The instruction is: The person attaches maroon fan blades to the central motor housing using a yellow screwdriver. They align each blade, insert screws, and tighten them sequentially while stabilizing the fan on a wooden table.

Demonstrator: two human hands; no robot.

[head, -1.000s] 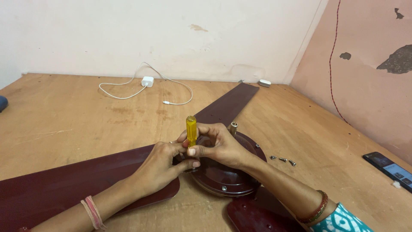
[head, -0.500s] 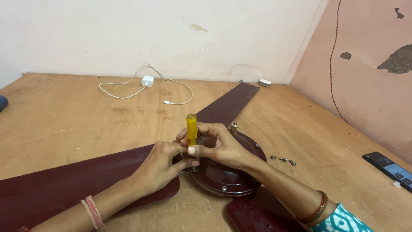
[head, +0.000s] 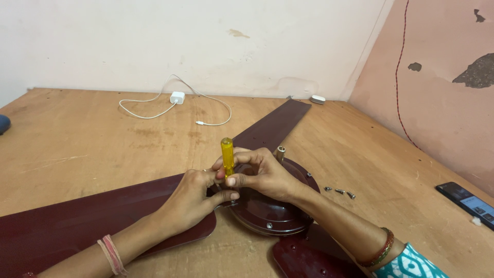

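- Wooden tabletop [head: 92, 139], scuffed, set in a corner where a cream wall meets a pink one.
- A dark maroon ceiling fan lies flat on it: round motor housing [head: 272, 208] in the middle, one blade [head: 77, 221] running toward the near left, another blade [head: 275, 123] toward the far wall, a third partly seen at the bottom edge.
- Yellow-handled screwdriver [head: 227, 154] stands near upright at the left rim of the housing, where the near-left blade joins it; its tip is hidden behind the fingers.
- Right hand [head: 262, 175] curls closed around the lower handle, thumb and fingers pinching it, wrist over the housing.
- Left hand [head: 193, 198] rests on the blade root, fingers bent in tight against the screwdriver's lower end and touching the right thumb; whether it grips the shaft cannot be told.
- Three loose screws [head: 339, 191] lie on the table just right of the housing.
- White charger and cable [head: 177, 98] near the far wall; a phone [head: 465, 201] at the right edge.
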